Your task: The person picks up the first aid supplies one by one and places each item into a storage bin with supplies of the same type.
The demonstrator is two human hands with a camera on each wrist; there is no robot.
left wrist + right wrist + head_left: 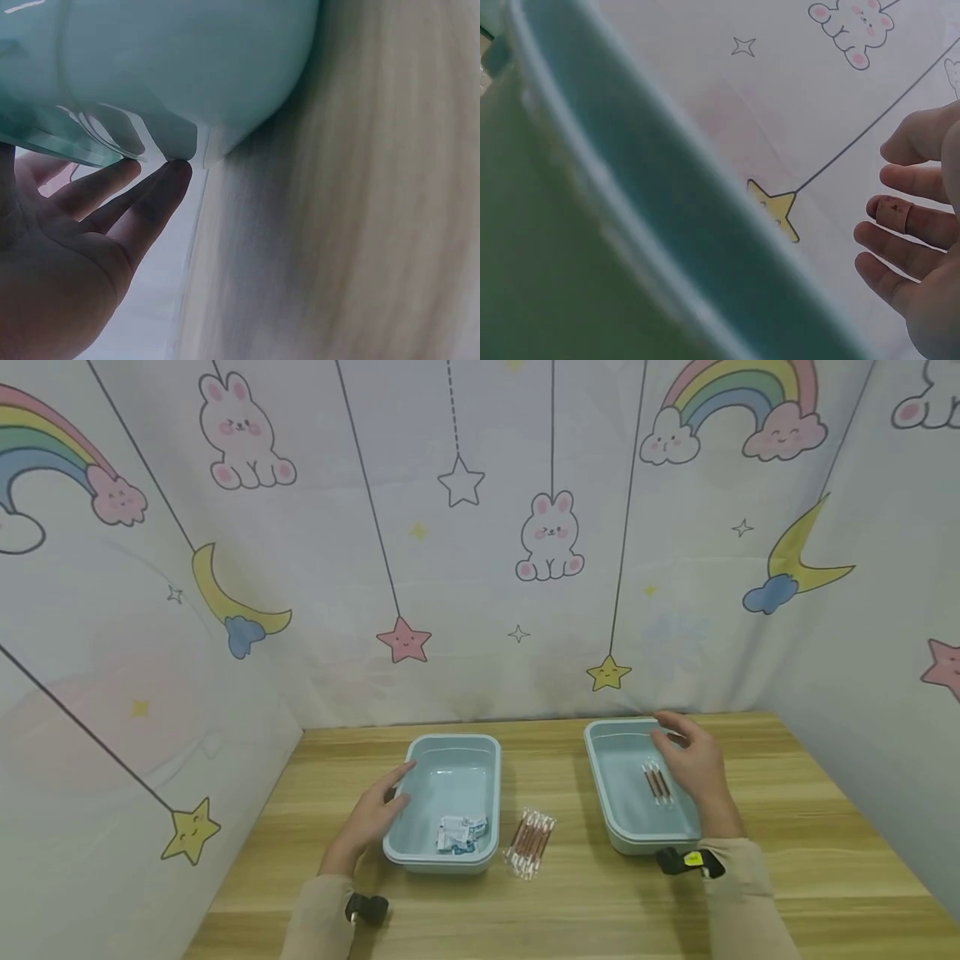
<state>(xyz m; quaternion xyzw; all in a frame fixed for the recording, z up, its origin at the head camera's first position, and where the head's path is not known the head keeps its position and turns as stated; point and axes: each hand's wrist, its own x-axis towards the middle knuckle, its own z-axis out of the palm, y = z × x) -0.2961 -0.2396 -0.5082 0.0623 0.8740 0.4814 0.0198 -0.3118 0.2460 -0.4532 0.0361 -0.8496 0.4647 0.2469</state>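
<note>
My left hand (371, 814) rests its fingers against the left side of a light blue plastic bin (450, 789); in the left wrist view the fingertips (176, 176) touch the bin's outer wall. Several small white-and-blue packets (461, 833) lie at that bin's near end. Over the right side of a second light blue bin (622, 777) hovers my right hand (697, 764). Its fingers are relaxed and spread, with nothing between them in the right wrist view. Below it, a few brown iodine swabs (657, 783) in clear wrapping lie on the bin floor.
Between the bins, several wrapped brown iodine swabs (531, 842) lie side by side on the wooden table (555, 910). A cartoon-printed curtain (480, 577) stands behind the table and along both sides. Each wrist wears a black strapped camera (367, 907).
</note>
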